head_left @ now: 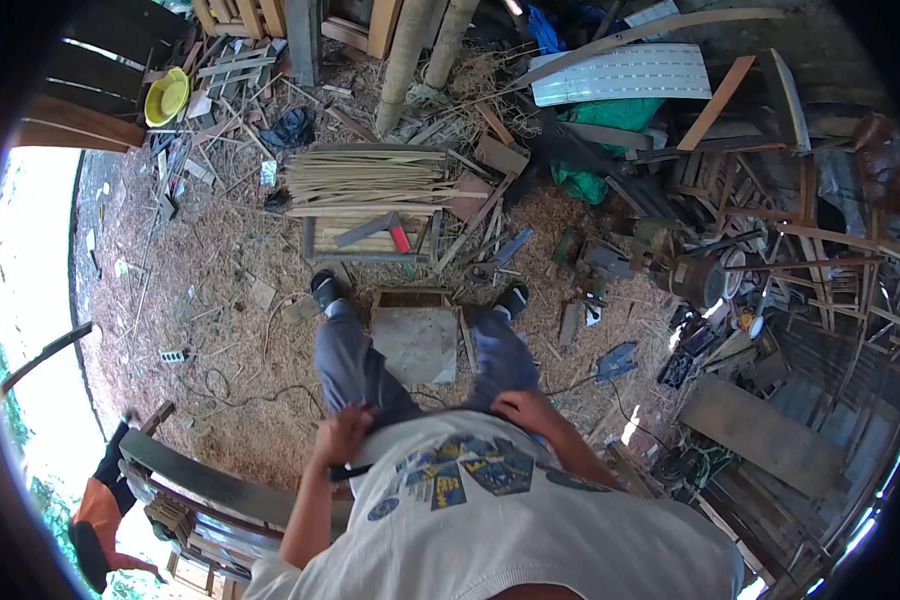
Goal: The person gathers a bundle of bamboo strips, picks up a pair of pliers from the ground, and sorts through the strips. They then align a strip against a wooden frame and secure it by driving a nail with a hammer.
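Note:
At my waist, my left hand [344, 436] is closed against the top of the grey trousers [355, 360], beside the shirt hem. On the other side of the waist, my right hand [524, 411] is also closed at the trousers' top edge. The fingers of both hands are curled into the cloth, partly hidden. A white printed shirt [550, 520] covers my body. Between my legs stands a low wooden box [415, 345] with a pale top. In front of my feet lies a bundle of thin wooden strips [370, 178]; nearer, an angled grey tool with a red part [398, 235] rests on boards.
Wood shavings and scraps cover the ground. A power strip [173, 356] and its cable lie to the left. A yellow basin [168, 96] sits far left. Machinery [695, 280] and stacked wood crowd the right. A person in orange [95, 520] is at lower left.

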Motion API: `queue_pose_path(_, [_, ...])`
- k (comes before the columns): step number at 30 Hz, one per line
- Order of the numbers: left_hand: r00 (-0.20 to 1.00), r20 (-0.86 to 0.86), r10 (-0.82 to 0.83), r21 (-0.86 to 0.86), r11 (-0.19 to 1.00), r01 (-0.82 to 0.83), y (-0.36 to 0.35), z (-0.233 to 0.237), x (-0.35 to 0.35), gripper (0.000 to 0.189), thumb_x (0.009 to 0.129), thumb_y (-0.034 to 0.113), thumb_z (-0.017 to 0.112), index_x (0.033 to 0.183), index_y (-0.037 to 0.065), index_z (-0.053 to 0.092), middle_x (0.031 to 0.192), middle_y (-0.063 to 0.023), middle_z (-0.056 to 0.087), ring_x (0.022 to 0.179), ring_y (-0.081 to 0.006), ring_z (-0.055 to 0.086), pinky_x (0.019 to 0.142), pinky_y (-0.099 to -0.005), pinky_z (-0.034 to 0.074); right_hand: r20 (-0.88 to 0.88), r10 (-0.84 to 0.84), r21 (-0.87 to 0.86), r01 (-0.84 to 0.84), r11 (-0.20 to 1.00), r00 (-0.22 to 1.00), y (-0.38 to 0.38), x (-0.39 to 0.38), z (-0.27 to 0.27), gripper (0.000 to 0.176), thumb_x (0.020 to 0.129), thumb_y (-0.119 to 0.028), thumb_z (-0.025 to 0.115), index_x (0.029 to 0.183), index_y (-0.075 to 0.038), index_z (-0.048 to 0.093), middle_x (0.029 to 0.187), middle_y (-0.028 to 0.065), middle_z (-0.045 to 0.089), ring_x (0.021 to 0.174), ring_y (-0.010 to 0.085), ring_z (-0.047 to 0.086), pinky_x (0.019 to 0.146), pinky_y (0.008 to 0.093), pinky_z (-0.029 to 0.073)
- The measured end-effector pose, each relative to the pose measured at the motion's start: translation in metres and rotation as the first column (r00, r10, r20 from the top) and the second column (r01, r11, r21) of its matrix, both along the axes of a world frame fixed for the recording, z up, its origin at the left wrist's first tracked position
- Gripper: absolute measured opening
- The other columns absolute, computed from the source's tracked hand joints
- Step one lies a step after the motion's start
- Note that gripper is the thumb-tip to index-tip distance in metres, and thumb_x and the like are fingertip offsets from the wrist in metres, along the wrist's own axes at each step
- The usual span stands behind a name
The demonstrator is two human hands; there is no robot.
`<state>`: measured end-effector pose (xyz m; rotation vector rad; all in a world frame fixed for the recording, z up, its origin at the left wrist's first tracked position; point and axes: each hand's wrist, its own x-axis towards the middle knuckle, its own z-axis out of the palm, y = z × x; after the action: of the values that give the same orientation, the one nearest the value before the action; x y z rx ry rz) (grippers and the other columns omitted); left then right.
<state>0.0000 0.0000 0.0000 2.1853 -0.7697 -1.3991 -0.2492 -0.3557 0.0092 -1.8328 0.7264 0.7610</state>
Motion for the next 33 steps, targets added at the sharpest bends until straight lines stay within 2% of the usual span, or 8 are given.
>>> queue_pose_path(2, [0.984,0.149,-0.097,-0.139,0.983,0.118,-0.012,-0.030,-0.009,0.034,0.104,0.038,0.053,0.120,0.015,0.073,0.125,-0.0165,0.070,0.123,-0.0365,0.063,0.102,-0.0475,0.052,-0.066,0.064,-0.034,-0.067,0.997,0.996,-0.026,-0.015,-0.007,0.024,0.100,-0.032,0.066,0.104,-0.009,0.073,0.095,0.0122,0.077,0.089,0.0256,0.075,0.079,0.0407,0.056])
queue_pose_path(4, [0.945,0.248,-0.212,-0.131,0.959,0.249,-0.009,-0.051,-0.014,0.036,0.104,0.040,0.053,0.108,0.013,0.076,0.111,-0.0188,0.074,0.109,-0.0386,0.069,0.092,-0.0492,0.056,-0.125,-0.242,0.187,0.263,0.947,0.962,-0.043,-0.030,-0.090,0.024,0.098,-0.033,0.068,0.104,-0.010,0.072,0.088,0.0129,0.075,0.085,0.0285,0.075,0.076,0.0391,0.056])
queue_pose_path(7, [0.964,-0.048,-0.261,0.300,0.917,0.263,-0.098,-0.088,0.035,0.041,0.105,0.041,0.051,0.095,0.010,0.076,0.092,-0.0197,0.074,0.090,-0.0409,0.071,0.079,-0.0513,0.057,0.062,-0.306,-0.175,0.312,0.934,0.950,-0.115,-0.034,-0.166,0.025,0.100,-0.034,0.065,0.106,-0.010,0.070,0.093,0.0146,0.075,0.089,0.0305,0.074,0.077,0.0403,0.057])
queue_pose_path(8, [0.958,0.025,-0.285,0.204,0.940,0.275,-0.106,-0.108,0.048,0.046,0.105,0.043,0.049,0.088,0.011,0.076,0.079,-0.0194,0.071,0.078,-0.0406,0.070,0.070,-0.0527,0.054,0.072,-0.257,-0.342,0.266,0.901,0.964,-0.128,-0.027,-0.193,0.025,0.102,-0.034,0.063,0.106,-0.010,0.070,0.096,0.0148,0.076,0.091,0.0314,0.074,0.079,0.0413,0.058])
queue_pose_path(11, [0.933,0.125,-0.339,0.056,0.941,0.334,-0.154,-0.157,0.094,0.035,0.105,0.036,0.052,0.096,0.012,0.075,0.088,-0.0161,0.073,0.085,-0.0375,0.071,0.073,-0.0496,0.055,0.095,-0.285,-0.342,0.300,0.891,0.954,-0.155,0.011,-0.261,0.026,0.105,-0.034,0.058,0.110,-0.010,0.068,0.104,0.0147,0.075,0.101,0.0325,0.073,0.085,0.0433,0.057])
queue_pose_path(20, [0.891,0.334,0.306,-0.586,0.808,-0.058,-0.230,-0.273,0.176,0.022,0.100,0.014,0.060,0.116,0.002,0.069,0.102,-0.0163,0.074,0.100,-0.0376,0.071,0.087,-0.0433,0.056,0.153,-0.149,0.080,0.138,0.987,0.977,-0.142,0.082,-0.404,0.029,0.104,-0.033,0.060,0.120,-0.009,0.065,0.118,0.0114,0.071,0.115,0.0272,0.068,0.092,0.0391,0.053])
queue_pose_path(25, [0.439,0.787,0.433,-0.581,0.760,0.293,-0.229,-0.352,0.199,0.021,0.095,0.009,0.067,0.114,0.003,0.071,0.130,-0.0153,0.066,0.130,-0.0378,0.058,0.105,-0.0477,0.048,0.265,0.121,-0.329,-0.028,0.944,0.956,-0.122,0.096,-0.466,0.026,0.102,-0.027,0.062,0.117,-0.006,0.065,0.112,0.0142,0.068,0.099,0.0303,0.069,0.086,0.0422,0.054])
queue_pose_path(33, [0.398,0.660,0.638,-0.738,0.650,0.182,-0.180,-0.329,0.191,0.021,0.102,0.017,0.061,0.105,0.002,0.075,0.133,-0.0140,0.065,0.135,-0.0347,0.054,0.110,-0.0474,0.043,0.350,0.287,-0.532,-0.063,0.844,0.892,-0.031,0.129,-0.434,0.024,0.099,-0.028,0.064,0.109,-0.006,0.066,0.101,0.0139,0.067,0.091,0.0357,0.068,0.081,0.0478,0.054])
